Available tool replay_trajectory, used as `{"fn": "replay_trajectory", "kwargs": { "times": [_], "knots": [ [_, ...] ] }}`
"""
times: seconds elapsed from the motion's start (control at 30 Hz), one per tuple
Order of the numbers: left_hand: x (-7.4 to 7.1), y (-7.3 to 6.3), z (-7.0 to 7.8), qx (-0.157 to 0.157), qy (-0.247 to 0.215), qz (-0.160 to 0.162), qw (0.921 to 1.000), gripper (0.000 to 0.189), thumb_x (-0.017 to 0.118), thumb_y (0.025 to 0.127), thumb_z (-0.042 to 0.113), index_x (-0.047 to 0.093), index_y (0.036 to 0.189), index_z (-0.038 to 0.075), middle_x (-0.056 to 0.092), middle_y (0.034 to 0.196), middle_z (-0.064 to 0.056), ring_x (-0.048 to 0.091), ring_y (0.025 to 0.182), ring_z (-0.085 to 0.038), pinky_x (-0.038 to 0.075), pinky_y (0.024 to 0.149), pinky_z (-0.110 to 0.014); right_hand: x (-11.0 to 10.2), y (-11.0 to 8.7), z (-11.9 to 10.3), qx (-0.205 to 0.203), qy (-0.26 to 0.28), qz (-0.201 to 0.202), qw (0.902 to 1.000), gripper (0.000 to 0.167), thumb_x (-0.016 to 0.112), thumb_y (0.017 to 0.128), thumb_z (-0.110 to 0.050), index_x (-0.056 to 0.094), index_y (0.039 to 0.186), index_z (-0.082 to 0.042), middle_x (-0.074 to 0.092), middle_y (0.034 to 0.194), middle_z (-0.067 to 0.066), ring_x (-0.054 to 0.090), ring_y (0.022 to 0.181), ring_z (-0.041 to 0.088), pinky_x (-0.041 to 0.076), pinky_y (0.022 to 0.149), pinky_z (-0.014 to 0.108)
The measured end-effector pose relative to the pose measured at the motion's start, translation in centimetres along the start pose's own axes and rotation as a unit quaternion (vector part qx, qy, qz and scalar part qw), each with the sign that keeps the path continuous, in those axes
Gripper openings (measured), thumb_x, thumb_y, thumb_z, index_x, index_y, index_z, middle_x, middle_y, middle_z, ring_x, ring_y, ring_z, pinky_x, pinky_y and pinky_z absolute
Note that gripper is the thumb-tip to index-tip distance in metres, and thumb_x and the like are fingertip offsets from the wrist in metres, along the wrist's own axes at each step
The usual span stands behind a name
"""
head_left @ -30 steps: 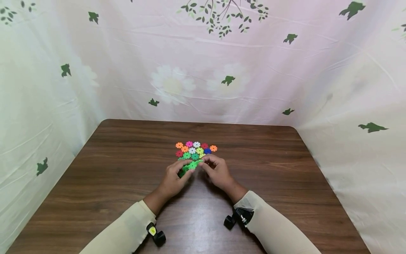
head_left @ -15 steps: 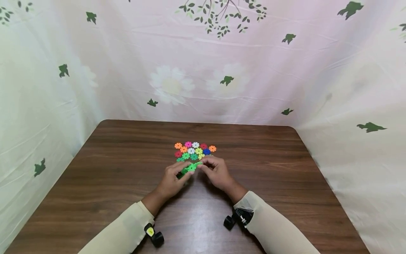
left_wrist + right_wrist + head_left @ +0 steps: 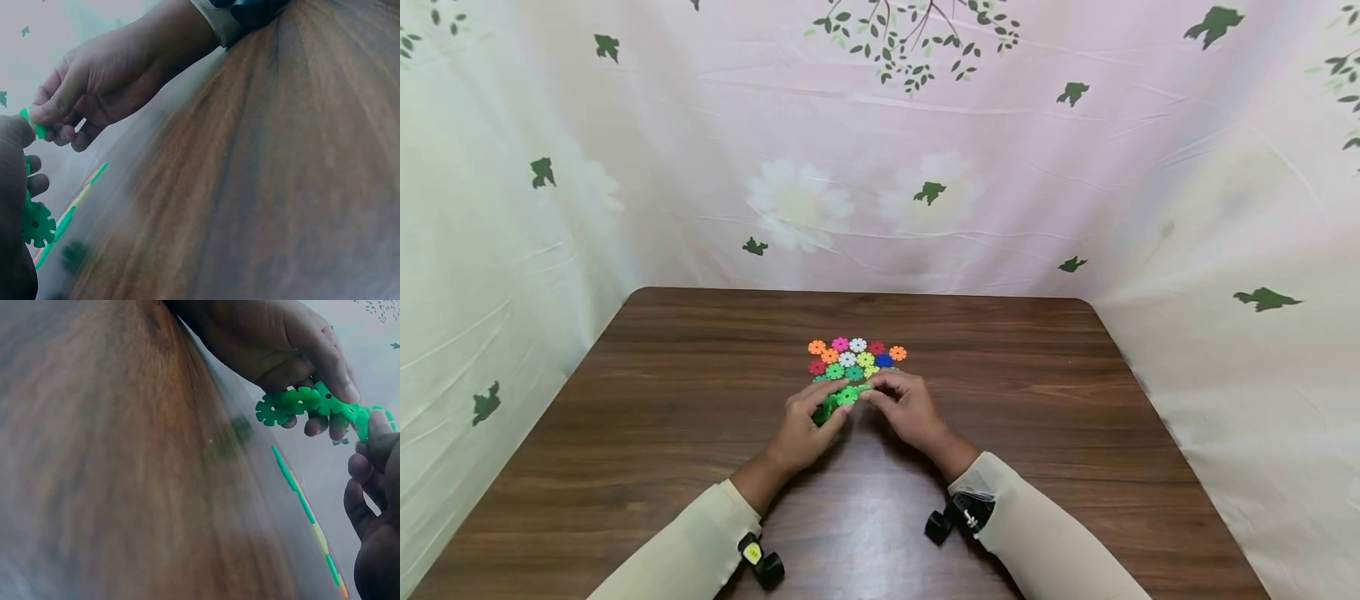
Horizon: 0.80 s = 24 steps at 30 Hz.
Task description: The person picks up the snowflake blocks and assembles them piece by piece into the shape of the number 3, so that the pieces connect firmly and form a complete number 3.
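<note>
Fingers of the left hand (image 3: 797, 429) are bent and hold a joined row of bright green, notched plastic discs (image 3: 328, 397), raised above the brown wood-grain table (image 3: 1037, 375). Fingers of the right hand (image 3: 916, 410) pinch together at the row's right end. Just beyond both hands, flat flower-shaped discs of many colours (image 3: 865, 359) lie close together. Behind hangs a pale cloth (image 3: 700, 125) with printed green birds.

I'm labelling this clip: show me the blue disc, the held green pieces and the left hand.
Blue disc (image 3: 883, 361), head view: its centre.
Held green pieces (image 3: 324, 404), right wrist view: a disc midway along.
Left hand (image 3: 801, 429), head view: back of the hand.
</note>
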<state>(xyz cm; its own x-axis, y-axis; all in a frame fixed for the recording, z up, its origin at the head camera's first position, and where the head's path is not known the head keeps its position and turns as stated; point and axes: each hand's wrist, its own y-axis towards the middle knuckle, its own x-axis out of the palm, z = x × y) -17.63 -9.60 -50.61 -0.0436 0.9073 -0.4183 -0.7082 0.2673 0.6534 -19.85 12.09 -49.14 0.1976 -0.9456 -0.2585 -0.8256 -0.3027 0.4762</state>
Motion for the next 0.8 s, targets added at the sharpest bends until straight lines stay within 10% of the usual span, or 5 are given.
{"fn": "replay_trajectory", "kwargs": {
  "times": [0.33, 0.8],
  "knots": [
    [-0.2, 0.2, -0.2, -0.007, -0.024, 0.051, 0.9984, 0.036, 0.074, 0.096, -0.009, 0.072, 0.132, -0.007, 0.075, 0.124, -0.02, 0.074, 0.111, -0.036, 0.057, 0.101, -0.027, -0.4, 0.4, 1.2, 0.021, -0.076, 0.062, 0.995, 0.027, 0.086, 0.083, 0.014, 0.078, 0.108, 0.007, 0.075, 0.096, 0.021, 0.067, 0.083, 0.022, 0.056, 0.07, 0.022],
    [-0.2, 0.2, 0.2, -0.04, -0.03, 0.014, 0.9987, 0.041, 0.067, 0.103, -0.004, 0.065, 0.144, -0.003, 0.073, 0.121, -0.015, 0.07, 0.104, -0.023, 0.057, 0.099, -0.031, -1.8, 1.2, 2.3, 0.123, -0.283, 0.1, 0.9459, 0.028, 0.095, 0.084, -0.009, 0.08, 0.104, 0.004, 0.069, 0.102, 0.018, 0.066, 0.089, 0.03, 0.057, 0.082, 0.044]
  ]
}}
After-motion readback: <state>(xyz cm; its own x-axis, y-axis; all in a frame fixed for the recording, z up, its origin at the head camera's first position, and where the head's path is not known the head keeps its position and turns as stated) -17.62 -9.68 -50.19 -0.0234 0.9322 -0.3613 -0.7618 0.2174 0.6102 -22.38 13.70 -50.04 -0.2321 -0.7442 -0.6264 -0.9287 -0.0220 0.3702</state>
